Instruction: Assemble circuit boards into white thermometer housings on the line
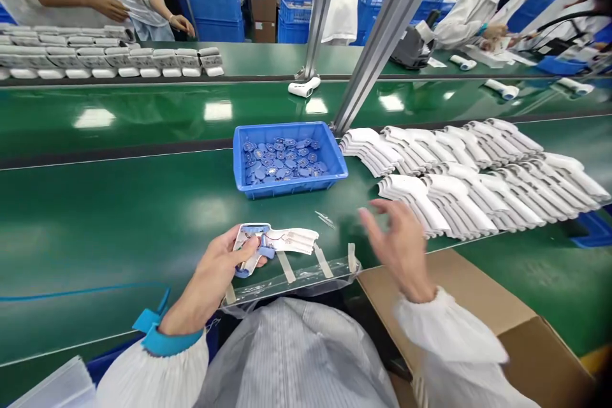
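Note:
My left hand (217,274) is closed around a white thermometer shell half (277,241) with blue parts and thin wires inside, held just above the near table edge. My right hand (396,242) hovers open beside it, fingers spread and a little blurred, holding nothing. It is just left of two rows of stacked white shell halves (478,178). A blue tray (329,169) of small blue round parts sits straight ahead on the green table (119,217).
An open cardboard box (502,325) stands at my right knee. Slanted metal posts (382,38) rise behind the tray. White finished units (109,57) line the far belt at left. Other people in white coats work across the line. Tape strips (320,261) hang at the table edge.

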{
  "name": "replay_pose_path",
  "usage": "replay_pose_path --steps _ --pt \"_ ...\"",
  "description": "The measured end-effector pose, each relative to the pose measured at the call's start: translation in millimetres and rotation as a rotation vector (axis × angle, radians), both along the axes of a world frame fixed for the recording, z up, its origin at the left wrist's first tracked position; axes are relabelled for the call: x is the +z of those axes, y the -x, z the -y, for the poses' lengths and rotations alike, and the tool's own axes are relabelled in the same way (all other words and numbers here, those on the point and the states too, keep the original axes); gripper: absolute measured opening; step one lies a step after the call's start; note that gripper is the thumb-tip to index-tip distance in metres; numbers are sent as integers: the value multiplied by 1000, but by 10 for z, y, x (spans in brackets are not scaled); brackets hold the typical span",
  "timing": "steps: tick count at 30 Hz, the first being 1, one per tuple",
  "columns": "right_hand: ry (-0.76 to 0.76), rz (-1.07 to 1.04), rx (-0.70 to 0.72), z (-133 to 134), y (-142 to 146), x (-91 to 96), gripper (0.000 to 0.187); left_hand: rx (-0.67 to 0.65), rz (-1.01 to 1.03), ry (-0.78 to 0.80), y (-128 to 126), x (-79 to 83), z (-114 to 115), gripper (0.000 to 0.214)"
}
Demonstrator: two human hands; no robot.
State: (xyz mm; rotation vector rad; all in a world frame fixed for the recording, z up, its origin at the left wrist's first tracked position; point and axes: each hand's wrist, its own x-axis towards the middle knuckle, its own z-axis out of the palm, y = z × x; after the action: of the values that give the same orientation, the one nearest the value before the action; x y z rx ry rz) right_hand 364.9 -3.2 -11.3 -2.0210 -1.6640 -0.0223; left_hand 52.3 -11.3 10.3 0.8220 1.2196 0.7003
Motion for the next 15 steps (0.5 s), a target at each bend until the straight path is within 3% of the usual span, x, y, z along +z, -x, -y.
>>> replay_pose_path --steps 3,5,8,10,13,15 --pt "17 357 -389 -53 -450 53 48 -7 48 -1 7 18 3 45" --pt "102 393 -461 -97 -747 -5 51 -8 70 -3 1 15 0 47" --pt "129 327 -376 -115 -1070 -104 53 -18 68 -2 -5 -15 4 48" --pt "129 298 -306 -86 -1130 -91 55 -30 76 -6 -10 -40 8 48" --pt "33 327 -229 6 -894 64 52 -31 100 -15 -27 -68 -2 49" --pt "-61 372 -25 96 -541 199 46 -32 111 -14 -45 -81 -24 51"
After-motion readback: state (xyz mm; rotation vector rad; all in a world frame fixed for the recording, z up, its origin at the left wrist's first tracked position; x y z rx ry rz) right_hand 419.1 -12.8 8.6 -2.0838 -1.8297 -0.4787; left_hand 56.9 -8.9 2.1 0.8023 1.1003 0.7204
